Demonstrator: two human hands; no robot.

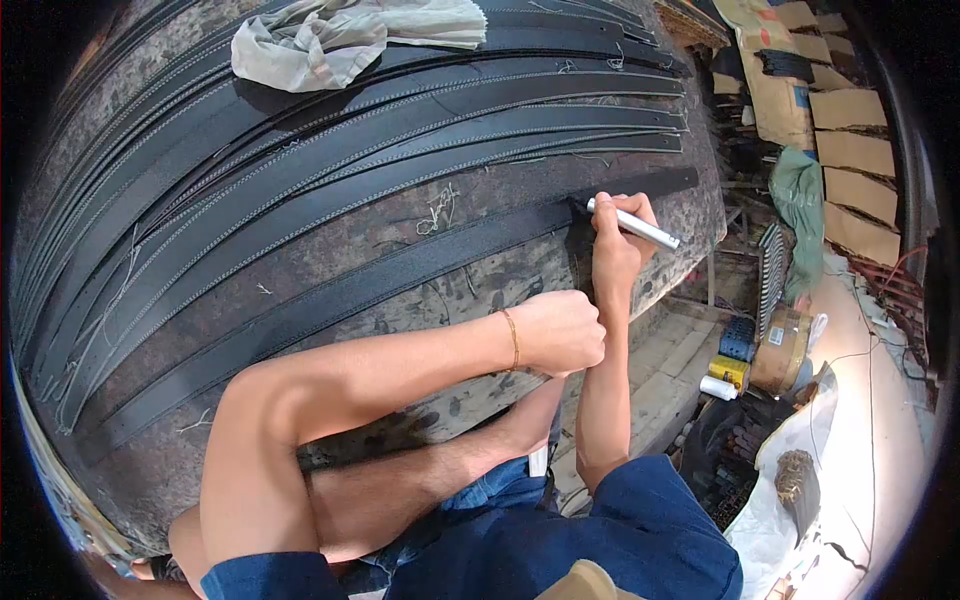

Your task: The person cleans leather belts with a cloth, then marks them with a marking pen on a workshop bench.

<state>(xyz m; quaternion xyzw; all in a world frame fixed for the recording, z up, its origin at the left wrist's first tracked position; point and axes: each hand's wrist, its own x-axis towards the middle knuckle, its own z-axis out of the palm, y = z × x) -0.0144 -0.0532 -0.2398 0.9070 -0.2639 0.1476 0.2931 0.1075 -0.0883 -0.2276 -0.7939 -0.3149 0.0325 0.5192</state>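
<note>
A long black leather strap [400, 262] lies in a curve across the worktable, its far end just past my right hand [622, 235]. That hand is closed around a slim silver marker-like tube [650, 231], its whitish end and a dark tip over the strap. My left hand [555, 333], with a thin bracelet at the wrist, is curled into a fist across my right forearm. Its palm side is hidden, so I cannot see whether it holds anything. Beyond the strap lie several more black straps [400, 175] edged with pale stitching.
A crumpled whitish cloth [310, 45] sits on the far straps. Loose thread [437, 212] lies on the mottled tabletop [330, 255]. Past the table's right edge are a yellow box [728, 372], a white spool [718, 388], a green bag [797, 215] and cardboard pieces [853, 155].
</note>
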